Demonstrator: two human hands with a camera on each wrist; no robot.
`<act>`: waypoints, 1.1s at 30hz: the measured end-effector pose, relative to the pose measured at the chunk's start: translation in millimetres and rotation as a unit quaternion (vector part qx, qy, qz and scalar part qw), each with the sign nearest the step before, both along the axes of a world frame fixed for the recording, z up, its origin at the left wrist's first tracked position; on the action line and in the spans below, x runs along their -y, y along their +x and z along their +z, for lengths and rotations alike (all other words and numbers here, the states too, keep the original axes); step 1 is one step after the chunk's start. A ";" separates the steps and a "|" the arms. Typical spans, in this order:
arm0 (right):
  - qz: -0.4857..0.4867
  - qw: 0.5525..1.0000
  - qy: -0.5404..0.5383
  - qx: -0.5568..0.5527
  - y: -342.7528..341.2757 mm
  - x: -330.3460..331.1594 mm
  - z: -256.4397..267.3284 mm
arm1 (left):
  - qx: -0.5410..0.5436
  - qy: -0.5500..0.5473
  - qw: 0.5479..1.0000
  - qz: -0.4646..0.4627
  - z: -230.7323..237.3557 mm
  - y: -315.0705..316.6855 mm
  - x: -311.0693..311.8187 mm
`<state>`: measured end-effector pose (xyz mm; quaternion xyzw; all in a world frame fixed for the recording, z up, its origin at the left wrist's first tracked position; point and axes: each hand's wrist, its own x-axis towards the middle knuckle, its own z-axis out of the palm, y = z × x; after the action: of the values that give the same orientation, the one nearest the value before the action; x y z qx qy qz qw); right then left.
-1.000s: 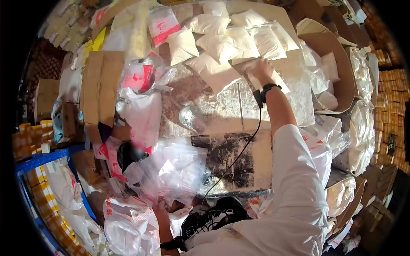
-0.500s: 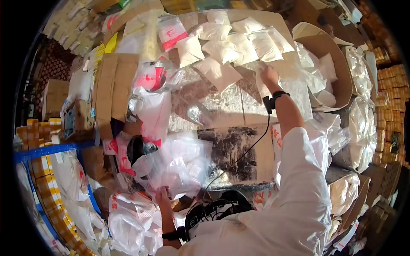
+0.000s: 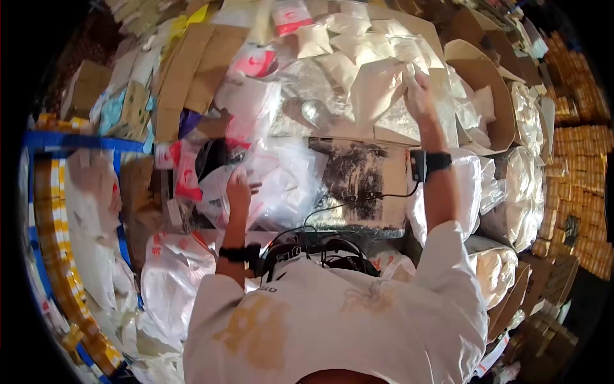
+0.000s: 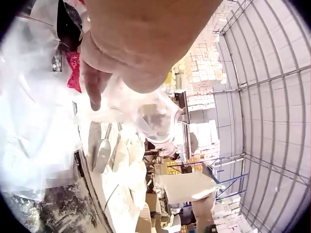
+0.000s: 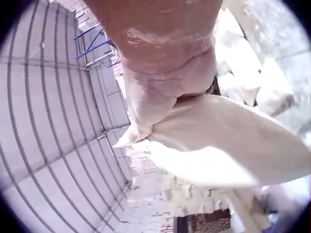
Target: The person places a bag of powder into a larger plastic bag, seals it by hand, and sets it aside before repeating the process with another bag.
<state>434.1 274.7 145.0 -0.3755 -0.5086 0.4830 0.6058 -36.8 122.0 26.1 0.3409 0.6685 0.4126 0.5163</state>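
Observation:
My right hand (image 3: 419, 96) grips a filled pale bag of powder (image 3: 377, 93) by one corner. In the right wrist view the powder bag (image 5: 233, 141) hangs sideways from the fingers, its top gathered under the thumb. My left hand (image 3: 240, 192) is over a pile of clear plastic bags (image 3: 291, 182) at the table's near left. The left wrist view shows the left hand (image 4: 131, 53) holding a thin clear bag (image 4: 158, 119) with a reddish line at its mouth; part of the grip is hidden by the palm. Several filled powder bags (image 3: 361, 48) lie at the far side.
A metal scoop (image 3: 314, 114) lies on the powdery table. Left of it are red-and-white printed sacks (image 3: 246, 96) and a brown cardboard box (image 3: 198, 64). An open carton (image 3: 495, 102) with filled bags stands at the right. A cable (image 3: 358, 203) crosses to the right wrist.
My right hand has lifted a powder bag from near the far row. The left hand has moved up from the front edge over the clear bags. The head view has tilted down.

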 end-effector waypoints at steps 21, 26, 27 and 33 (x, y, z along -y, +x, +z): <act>0.182 0.839 -0.444 -0.257 -287.3 89.3 -114.6 | 0.408 0.088 0.906 -0.068 0.7 5.9 -12.7; 0.122 0.866 -0.451 -0.180 -299.4 93.6 -122.2 | 0.445 -0.006 0.893 -0.062 -13.7 4.9 -8.8; 0.099 0.879 -0.443 -0.143 -301.8 96.0 -122.4 | 0.459 -0.003 0.886 -0.058 -14.7 6.3 -4.9; 0.036 0.904 -0.427 -0.006 -312.1 104.5 -128.2 | 0.540 -0.016 0.839 -0.062 -29.4 6.2 6.6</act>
<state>122.0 170.1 16.7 -0.5768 -0.2634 0.6775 0.3727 -30.6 115.4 -3.2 0.0966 0.2670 0.4876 0.8256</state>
